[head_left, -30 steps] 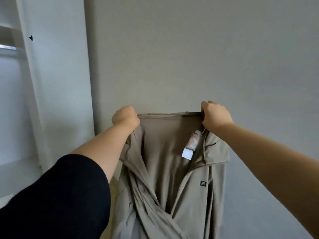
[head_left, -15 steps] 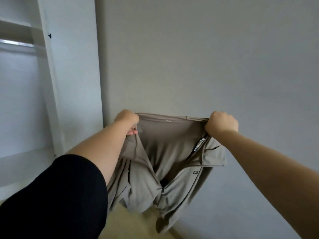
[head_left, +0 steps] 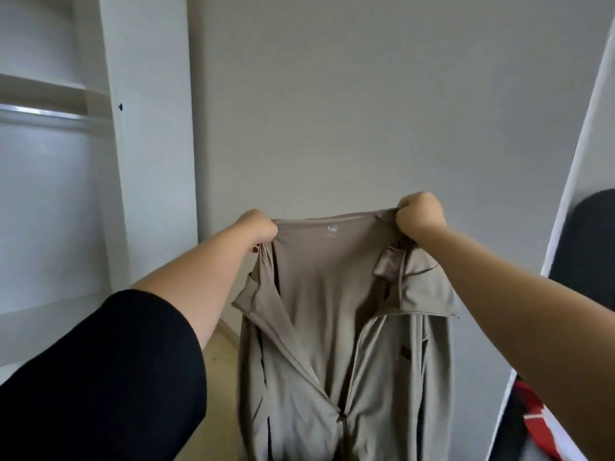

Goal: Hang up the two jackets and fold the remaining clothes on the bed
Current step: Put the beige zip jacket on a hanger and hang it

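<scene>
Beige jacket held up by its collar in both hands, in front of a grey wall.

Left hand is closed in a fist, gripping the left end of the collar; right hand is likewise fisted around the right end, slightly higher. Collar fabric is stretched between the two fists, and the body of the garment hangs below them with the front open at the top and the zip joined lower down. White wardrobe with a metal hanging rail stands at the left. Black sleeve covers the left upper arm.
</scene>
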